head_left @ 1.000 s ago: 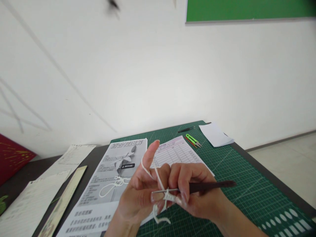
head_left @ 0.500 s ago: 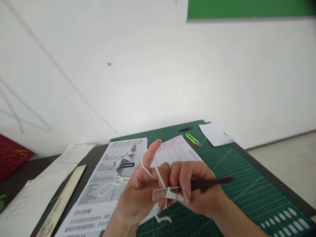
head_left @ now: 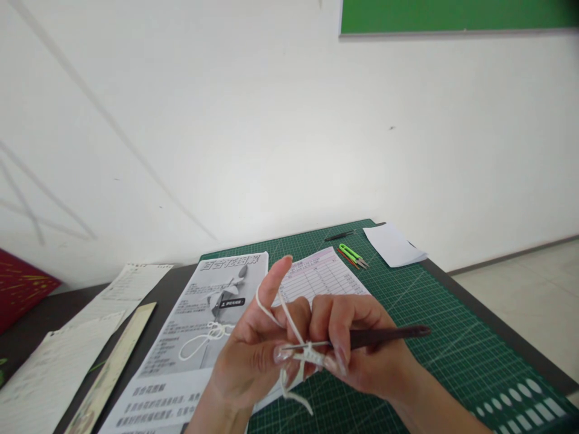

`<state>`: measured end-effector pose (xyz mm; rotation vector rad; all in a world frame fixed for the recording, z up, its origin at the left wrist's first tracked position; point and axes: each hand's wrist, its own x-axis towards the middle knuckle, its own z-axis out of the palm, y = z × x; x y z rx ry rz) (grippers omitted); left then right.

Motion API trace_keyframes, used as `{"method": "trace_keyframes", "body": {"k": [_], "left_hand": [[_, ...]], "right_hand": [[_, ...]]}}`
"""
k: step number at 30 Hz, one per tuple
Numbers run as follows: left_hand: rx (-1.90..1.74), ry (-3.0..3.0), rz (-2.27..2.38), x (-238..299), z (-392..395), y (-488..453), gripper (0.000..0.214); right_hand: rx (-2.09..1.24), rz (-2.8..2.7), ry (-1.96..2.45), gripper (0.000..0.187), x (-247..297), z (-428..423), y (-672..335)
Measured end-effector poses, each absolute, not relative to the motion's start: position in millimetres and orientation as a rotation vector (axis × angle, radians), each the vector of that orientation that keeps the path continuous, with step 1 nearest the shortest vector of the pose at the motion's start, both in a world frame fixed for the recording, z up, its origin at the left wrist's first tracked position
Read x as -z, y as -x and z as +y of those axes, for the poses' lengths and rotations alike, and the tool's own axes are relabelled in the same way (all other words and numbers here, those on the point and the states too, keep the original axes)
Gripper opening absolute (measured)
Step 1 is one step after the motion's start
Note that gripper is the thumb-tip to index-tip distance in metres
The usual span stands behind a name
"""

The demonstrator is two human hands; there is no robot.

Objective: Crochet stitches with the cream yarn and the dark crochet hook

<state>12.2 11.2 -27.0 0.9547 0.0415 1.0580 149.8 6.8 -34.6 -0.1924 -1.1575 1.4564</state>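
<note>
My right hand [head_left: 353, 337] is closed round a crochet hook [head_left: 391, 334] with a dark handle and a thin metal shaft pointing left. On the shaft hangs a small piece of white crochet work [head_left: 312, 357], pinched near its edge by my right thumb. My left hand [head_left: 257, 346] grips the work's other side between thumb and fingers, close to the hook's tip. White yarn [head_left: 292, 316] runs from the work up and round my raised left index finger. Below the hands dangles a loose yarn tail [head_left: 296, 395]. Where my left fingertips meet the work is partly hidden.
Beneath lie a green cutting mat [head_left: 434, 337], a printed pattern sheet [head_left: 181, 337] with loose yarn on it, and a lined form [head_left: 316, 274]. Green thread snips [head_left: 350, 253], tweezers [head_left: 339, 235] and white paper [head_left: 393, 247] are behind. A ruler-like strip [head_left: 113, 367] lies left.
My left thumb has shifted slightly left along the hook, showing more of the work. The yarn tail has swung a little. The right hand keeps its hold.
</note>
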Motion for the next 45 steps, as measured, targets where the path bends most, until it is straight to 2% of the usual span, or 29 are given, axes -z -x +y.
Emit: {"method": "trace_keyframes", "body": {"k": [5,11,17,23,33,45], "left_hand": [[-1.075,-0.952,0.079,27.2,10.8,-11.4,0.061],[-1.026,-0.975,0.161,23.3,10.5,-5.7,0.060],[-0.954,-0.951,0.254,18.7,8.3,-1.3,0.066],[-1.023,-0.967,0.094,22.5,9.2,-6.3,0.066],[-1.060,-0.891,0.103,20.2,8.6,-9.9,0.067],[-1.097,-0.842,0.124,24.9,11.1,-8.5,0.066]], "right_hand": [[-1.438,-1.177,0.239,0.029,34.8,6.4,-151.6],[-1.469,-1.152,0.249,0.021,33.3,6.9,-153.4],[-1.456,-1.170,0.171,0.017,31.3,8.7,-153.3],[-1.428,-1.221,0.199,0.022,28.5,7.7,-154.8],[-1.413,-1.250,0.201,0.026,28.7,5.2,-156.0],[-1.421,-1.185,0.123,0.016,30.8,12.5,-151.6]]}}
